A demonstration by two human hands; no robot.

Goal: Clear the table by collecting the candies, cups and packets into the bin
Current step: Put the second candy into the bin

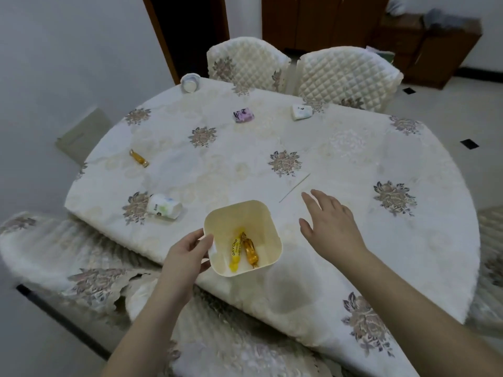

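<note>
A cream square bin (268,242) stands near the table's front edge, holding a yellow candy (236,250) and an amber candy (251,251). My left hand (187,254) grips the bin's left rim. My right hand (330,224) hovers open to the bin's right, holding nothing. Another amber candy (138,158) lies at the left. A paper cup (164,206) lies on its side left of the bin; another cup (190,82) rests at the far left edge. A purple packet (244,116) and a white packet (301,112) lie at the back.
A thin stick (294,187) lies just beyond my right hand. The round table (353,159) has a floral cloth. Two quilted chairs (343,74) stand behind it, and another covered chair (54,254) is at the front left.
</note>
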